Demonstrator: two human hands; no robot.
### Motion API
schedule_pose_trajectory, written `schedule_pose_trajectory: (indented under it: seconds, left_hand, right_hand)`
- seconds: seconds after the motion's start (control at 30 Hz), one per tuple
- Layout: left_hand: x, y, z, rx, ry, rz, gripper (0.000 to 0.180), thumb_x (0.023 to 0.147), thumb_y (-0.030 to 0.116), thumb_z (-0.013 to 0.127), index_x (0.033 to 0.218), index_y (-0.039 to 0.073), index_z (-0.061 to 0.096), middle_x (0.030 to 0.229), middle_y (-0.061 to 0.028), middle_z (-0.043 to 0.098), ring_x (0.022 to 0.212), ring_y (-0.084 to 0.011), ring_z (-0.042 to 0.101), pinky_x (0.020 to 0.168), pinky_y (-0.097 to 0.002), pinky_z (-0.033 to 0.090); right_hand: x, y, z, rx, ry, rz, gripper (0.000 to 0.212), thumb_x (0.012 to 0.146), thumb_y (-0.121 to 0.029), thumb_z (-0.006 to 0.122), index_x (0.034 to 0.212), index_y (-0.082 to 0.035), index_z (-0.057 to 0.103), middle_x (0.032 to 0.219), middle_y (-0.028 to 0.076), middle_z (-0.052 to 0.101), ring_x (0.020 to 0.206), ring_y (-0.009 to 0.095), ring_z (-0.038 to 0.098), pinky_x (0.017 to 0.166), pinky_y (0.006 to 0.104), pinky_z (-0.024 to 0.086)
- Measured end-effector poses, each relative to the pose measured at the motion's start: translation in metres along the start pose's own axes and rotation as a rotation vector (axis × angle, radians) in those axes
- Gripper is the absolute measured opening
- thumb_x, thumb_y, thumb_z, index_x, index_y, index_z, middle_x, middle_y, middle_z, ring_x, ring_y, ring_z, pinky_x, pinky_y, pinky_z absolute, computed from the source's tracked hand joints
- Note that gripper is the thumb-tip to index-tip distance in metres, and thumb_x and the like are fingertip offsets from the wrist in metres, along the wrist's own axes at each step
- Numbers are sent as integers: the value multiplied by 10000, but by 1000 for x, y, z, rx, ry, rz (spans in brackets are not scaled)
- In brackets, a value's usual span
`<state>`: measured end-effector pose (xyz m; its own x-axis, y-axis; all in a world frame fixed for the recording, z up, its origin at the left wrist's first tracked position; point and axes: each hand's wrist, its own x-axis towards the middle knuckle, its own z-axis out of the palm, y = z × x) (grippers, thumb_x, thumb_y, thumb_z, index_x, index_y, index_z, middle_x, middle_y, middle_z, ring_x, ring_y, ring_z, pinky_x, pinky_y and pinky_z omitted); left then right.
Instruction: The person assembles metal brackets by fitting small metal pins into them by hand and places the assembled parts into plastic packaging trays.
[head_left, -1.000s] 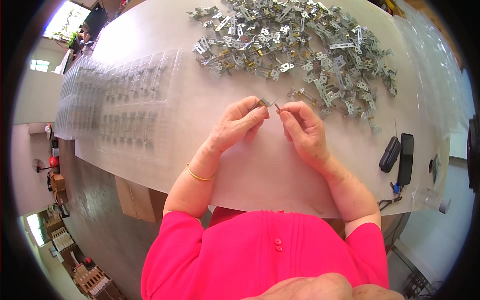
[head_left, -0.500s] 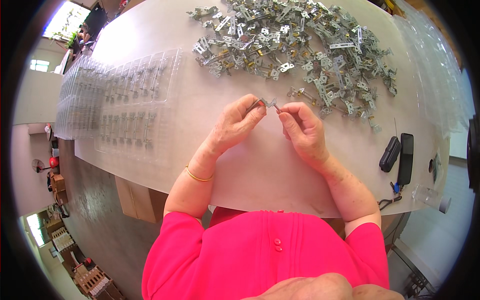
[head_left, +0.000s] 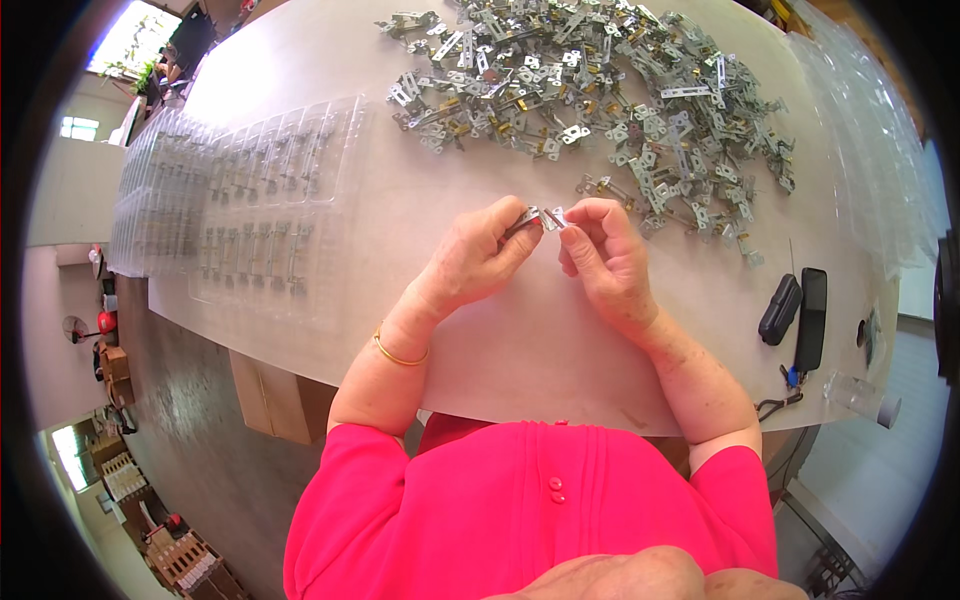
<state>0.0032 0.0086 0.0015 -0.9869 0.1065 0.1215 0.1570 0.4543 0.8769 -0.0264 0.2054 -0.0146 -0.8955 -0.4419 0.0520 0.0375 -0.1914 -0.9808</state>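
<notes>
A small silvery metal bracket part is held between my two hands above the table. My left hand is closed on its left end, thumb and fingers pinched together. On the other end, the thumb and fingertips of my right hand are closed too. A bit of red shows by the left fingertips; I cannot make out what it is. Beyond my hands lies a large heap of similar metal parts, some with brassy pieces. One loose part sits at the heap's near edge, close to my right fingers.
To the left, clear plastic trays hold rows of metal parts, with a stack of trays beside them. At right are a black case, a black phone, a clear bottle and plastic packaging. A cardboard box stands below the table.
The metal part has turned between my fingers and shows more of its bright flat face. My left hand has shifted slightly right and down, closer to my right hand.
</notes>
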Motion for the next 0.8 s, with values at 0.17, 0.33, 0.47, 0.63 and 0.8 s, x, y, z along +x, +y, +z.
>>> schedule_pose_trajectory:
  seconds: [0.17,0.33,0.47,0.63,0.8]
  left_hand:
    - [-1,2,4,120,17,101,183,938,90,666,835,15,535,639,-106,493,536,-197,424,511,-337,371]
    - [-2,1,6,140,-20,150,188,946,98,656,833,16,531,629,-116,485,531,-211,445,514,-348,377]
    - [-4,5,7,-52,-111,-1,168,979,132,630,869,22,568,611,-32,483,540,-113,441,499,-290,351]
    - [1,4,-10,-713,-111,-362,202,1020,187,567,909,21,598,618,36,456,522,-47,374,466,-212,287]
    - [2,3,-10,-876,-141,-376,234,1027,211,548,912,14,600,604,34,441,475,-46,337,440,-211,261]
  right_hand:
    - [0,4,-4,-307,-23,-122,131,972,-68,654,1094,-56,608,840,-2,588,713,67,542,621,220,449]
    - [9,2,-6,-474,30,-437,125,943,-42,680,1060,-59,640,927,17,573,745,73,520,608,231,433]
    - [7,5,-6,-262,161,-410,96,964,-69,665,1054,-54,637,913,11,581,745,61,531,606,214,430]
    - [0,-8,0,-3,99,-10,82,1008,-127,621,1049,-59,640,810,-28,589,676,42,531,579,199,419]
    - [0,-7,0,-143,58,23,99,1011,-142,622,1057,-57,646,743,-47,582,636,33,530,552,203,415]
